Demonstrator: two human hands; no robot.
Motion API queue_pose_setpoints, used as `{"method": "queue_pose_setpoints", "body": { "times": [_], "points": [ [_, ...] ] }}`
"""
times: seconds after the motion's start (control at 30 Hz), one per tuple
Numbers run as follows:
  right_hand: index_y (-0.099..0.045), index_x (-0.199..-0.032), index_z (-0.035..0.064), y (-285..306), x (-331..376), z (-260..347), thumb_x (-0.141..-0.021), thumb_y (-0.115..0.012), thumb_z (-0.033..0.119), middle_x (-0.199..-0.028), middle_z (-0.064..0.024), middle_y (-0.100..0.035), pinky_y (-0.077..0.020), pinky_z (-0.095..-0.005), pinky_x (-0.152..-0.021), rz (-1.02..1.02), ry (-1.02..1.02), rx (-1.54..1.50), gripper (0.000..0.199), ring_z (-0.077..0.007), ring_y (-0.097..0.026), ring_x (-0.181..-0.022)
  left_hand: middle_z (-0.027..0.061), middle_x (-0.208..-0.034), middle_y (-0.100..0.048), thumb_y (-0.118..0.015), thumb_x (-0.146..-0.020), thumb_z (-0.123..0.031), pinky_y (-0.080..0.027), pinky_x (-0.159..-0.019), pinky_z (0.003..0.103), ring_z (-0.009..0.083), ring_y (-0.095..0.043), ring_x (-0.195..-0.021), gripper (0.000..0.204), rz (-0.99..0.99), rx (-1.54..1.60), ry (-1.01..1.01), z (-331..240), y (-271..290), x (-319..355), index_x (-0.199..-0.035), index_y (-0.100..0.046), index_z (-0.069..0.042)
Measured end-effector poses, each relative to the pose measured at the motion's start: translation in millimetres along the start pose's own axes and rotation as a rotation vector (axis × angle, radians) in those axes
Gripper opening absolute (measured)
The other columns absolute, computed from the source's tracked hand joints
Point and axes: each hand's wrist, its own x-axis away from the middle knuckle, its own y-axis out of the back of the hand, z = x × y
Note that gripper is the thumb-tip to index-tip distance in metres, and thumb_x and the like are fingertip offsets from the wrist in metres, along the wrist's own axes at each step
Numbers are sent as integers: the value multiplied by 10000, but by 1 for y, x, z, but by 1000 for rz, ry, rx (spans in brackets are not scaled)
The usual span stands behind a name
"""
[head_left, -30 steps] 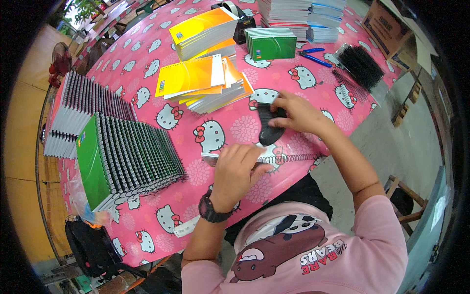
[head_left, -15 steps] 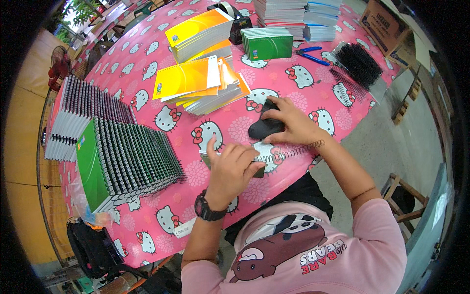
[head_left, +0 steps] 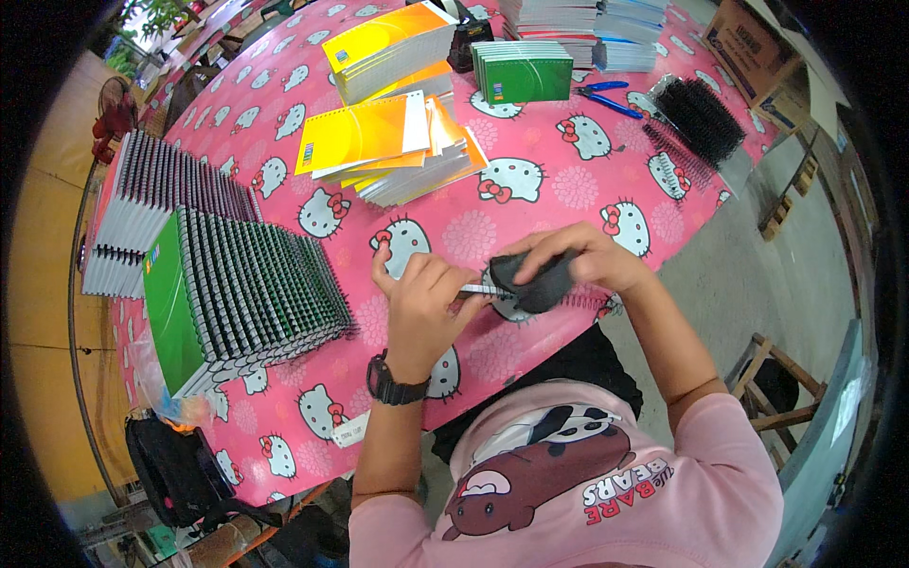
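My left hand (head_left: pixel 424 301) grips a small notebook (head_left: pixel 472 290), seen mostly as a thin edge of white pages; the rest is behind my fingers. From its bound edge a loose dark spiral wire coil (head_left: pixel 589 303) runs out to the right, over the tablecloth. In my right hand (head_left: pixel 589 257) is a soft black pad (head_left: pixel 542 283), which lies over the coil beside the notebook and hides part of it. Whether the pad is cloth or foam I cannot tell.
Stacked green spiral notebooks (head_left: pixel 256 293) stand at the left, beside dark-coiled ones (head_left: pixel 175 204). Yellow notebooks (head_left: pixel 365 137) pile up ahead, near green notebooks (head_left: pixel 524 76). Blue-handled pliers (head_left: pixel 611 97) and a bundle of black coils (head_left: pixel 701 118) lie far right on the pink tablecloth (head_left: pixel 559 227).
My right hand has picked up the black pad and brought it nearer, down onto the coil. My left hand has tilted the notebook, which now shows its page edge.
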Motion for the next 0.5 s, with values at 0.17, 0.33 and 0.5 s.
{"method": "queue_pose_setpoints", "body": {
  "times": [0.17, 0.33, 0.5],
  "points": [
    [-650, -1015, 6, 5, -2, 0, -817, -657, 295, -1084, -118, -611, -454, -327, -856, -140, -171, -72, 351, -204, -570, -1010, 66, -992, -527, -797, -645, -184, -311, -957, 449, 181, -532, -865, 561, -335, 287, 241, 0, -3, 1, -1104, -498, -63],
    [-651, -1013, 9, -1, -10, -3, -826, -638, 315, -1121, -116, -603, -458, -314, -826, -61, -177, 23, 359, -184, -578, -939, 49, -973, -475, -785, -678, -35, -423, -831, 268, 127, -498, -893, 504, -166, 1006, 519, 36, -36, 31, -1043, -437, -45],
    [-657, -1017, 13, 2, -19, 1, -804, -654, 339, -1138, -137, -608, -436, -370, -881, -4, -112, 47, 389, -248, -568, -1042, 26, -890, -454, -743, -742, -55, -416, -795, 263, 108, -468, -843, 389, -127, 1067, 516, 37, -39, 33, -957, -419, -58]
  ]
}}
